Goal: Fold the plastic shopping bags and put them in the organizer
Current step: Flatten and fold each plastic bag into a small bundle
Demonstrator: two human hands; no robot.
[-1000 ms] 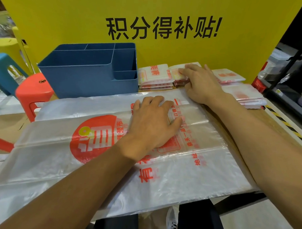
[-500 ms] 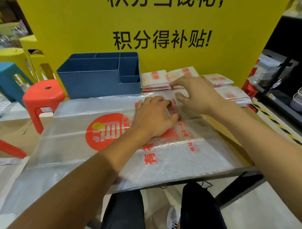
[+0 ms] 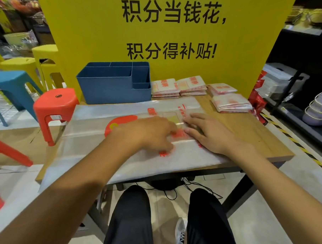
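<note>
- Clear plastic, printed in red, makes up the large shopping bag [image 3: 93, 135] spread flat on the wooden table [image 3: 248, 133], in front of the blue organizer [image 3: 110, 88] and reaching past the table's left edge.
- The left hand [image 3: 146, 133] rests palm down on the bag, in front of the organizer; motion blur hides its fingers, so I cannot tell whether they are flat or curled.
- The right hand [image 3: 205, 135] lies just beside it, fingers straight and spread, pressing the bag.
- Four stacks of folded bags [image 3: 231, 104] sit to the right of the organizer, against the yellow sign [image 3: 171, 30].
- A red stool [image 3: 54, 106] stands left of the organizer, off the table.
</note>
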